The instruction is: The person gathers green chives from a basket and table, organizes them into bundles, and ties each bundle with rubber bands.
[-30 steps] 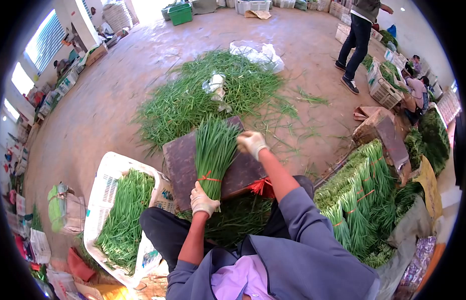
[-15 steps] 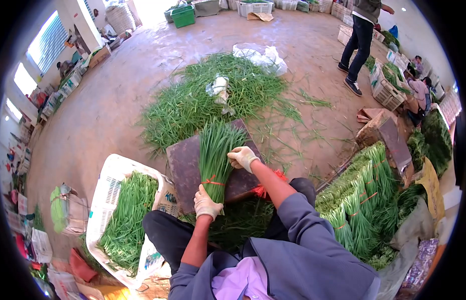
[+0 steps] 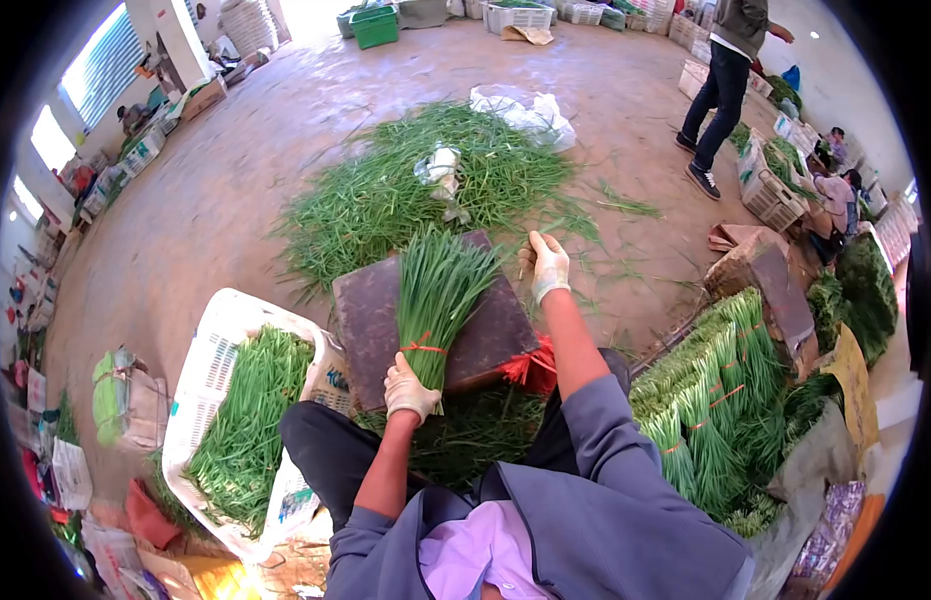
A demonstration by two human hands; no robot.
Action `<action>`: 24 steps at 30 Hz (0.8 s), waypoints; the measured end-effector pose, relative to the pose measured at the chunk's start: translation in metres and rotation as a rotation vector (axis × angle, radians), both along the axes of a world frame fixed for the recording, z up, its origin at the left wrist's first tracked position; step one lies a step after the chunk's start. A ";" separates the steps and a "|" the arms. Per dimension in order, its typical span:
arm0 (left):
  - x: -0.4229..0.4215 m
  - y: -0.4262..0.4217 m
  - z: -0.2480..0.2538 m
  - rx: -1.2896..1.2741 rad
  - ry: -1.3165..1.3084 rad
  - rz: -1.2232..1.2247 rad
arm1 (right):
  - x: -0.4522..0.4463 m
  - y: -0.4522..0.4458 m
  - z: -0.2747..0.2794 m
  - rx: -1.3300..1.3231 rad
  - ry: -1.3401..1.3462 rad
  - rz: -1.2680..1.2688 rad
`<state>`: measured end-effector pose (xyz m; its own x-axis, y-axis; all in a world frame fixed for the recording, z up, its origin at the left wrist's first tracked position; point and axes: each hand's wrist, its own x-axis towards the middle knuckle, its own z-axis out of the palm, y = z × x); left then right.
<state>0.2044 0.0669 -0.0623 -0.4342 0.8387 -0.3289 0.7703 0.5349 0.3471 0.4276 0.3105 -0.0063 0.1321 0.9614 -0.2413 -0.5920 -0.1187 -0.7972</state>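
Observation:
A bundle of long green chives (image 3: pixel 435 290) with a red tie near its lower end stands tilted over a dark board (image 3: pixel 370 315). My left hand (image 3: pixel 409 390), in a pale glove, is closed around its base just below the tie. Off to the right of the leaf tips, past the board's edge, is my gloved right hand (image 3: pixel 548 266). Its fingers are bent together; anything thin between them is too small to make out. A bunch of red ties (image 3: pixel 533 368) hangs at the board's right corner.
Loose green leaves (image 3: pixel 385 200) lie heaped beyond the board, with white plastic (image 3: pixel 530 115) behind. At my left stands a white crate (image 3: pixel 200 400) of greens. Tied bundles (image 3: pixel 720 400) are stacked at my right. A person (image 3: pixel 725 85) stands at the far right.
My right hand has left the leaves of the bundle and moved right and away from me. The leaf tips now fan out to the right; my left hand keeps its hold.

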 end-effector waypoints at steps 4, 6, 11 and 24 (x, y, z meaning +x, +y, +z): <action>0.000 -0.002 0.011 -0.016 -0.023 0.005 | -0.003 -0.028 0.021 0.117 -0.107 0.063; 0.002 -0.004 0.019 0.051 -0.021 0.005 | -0.005 -0.056 0.046 0.162 -0.169 0.107; 0.029 -0.007 0.066 0.541 0.129 -0.110 | 0.007 -0.128 0.085 0.413 -0.409 0.279; 0.097 0.030 -0.062 0.529 -1.286 -0.185 | 0.032 -0.240 0.092 0.571 -0.521 0.763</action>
